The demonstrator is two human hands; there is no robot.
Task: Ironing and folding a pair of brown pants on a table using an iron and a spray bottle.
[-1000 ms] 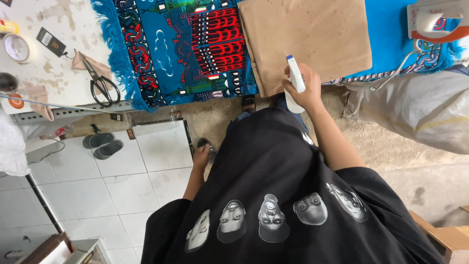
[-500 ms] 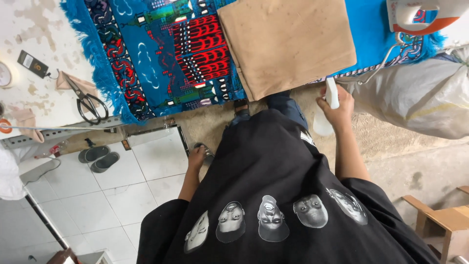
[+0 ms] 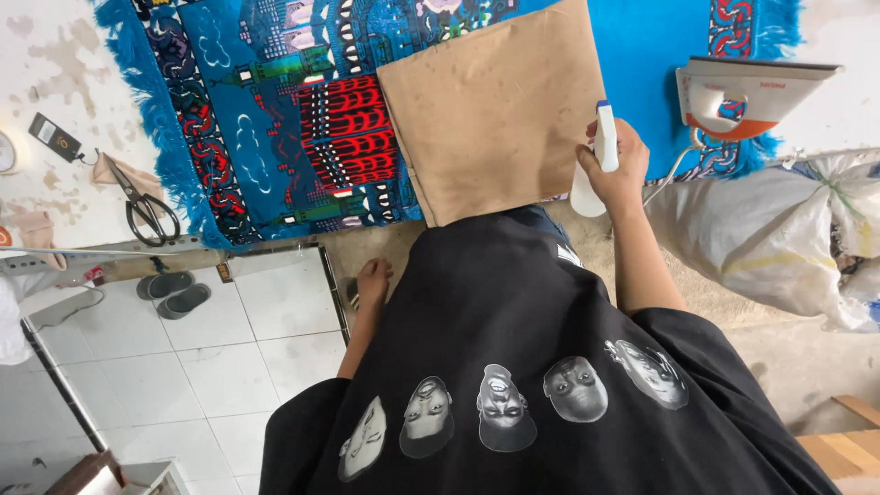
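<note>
Right hand: the right hand (image 3: 621,165) is wrapped around a white spray bottle (image 3: 596,165), fingers closed on its body, nozzle end up, just off the lower right corner of the brown cloth (image 3: 495,115)
Left hand: the left hand (image 3: 373,278) hangs below the table edge, fingers loosely together, holding nothing; whether it touches anything cannot be told
Bottle: upright in the grip, at the table's near edge, between the cloth and the iron (image 3: 747,92)
Cloth: a flat folded brown piece lying on a blue patterned rug (image 3: 247,119) that covers the table
Iron: white and orange, resting on the rug at the right, well apart from the bottle
Scissors: black scissors (image 3: 142,206) lie on the stained white tabletop left of the rug
Floor: grey sandals (image 3: 174,291) on white tiles; a white sack (image 3: 779,238) at the right
</note>
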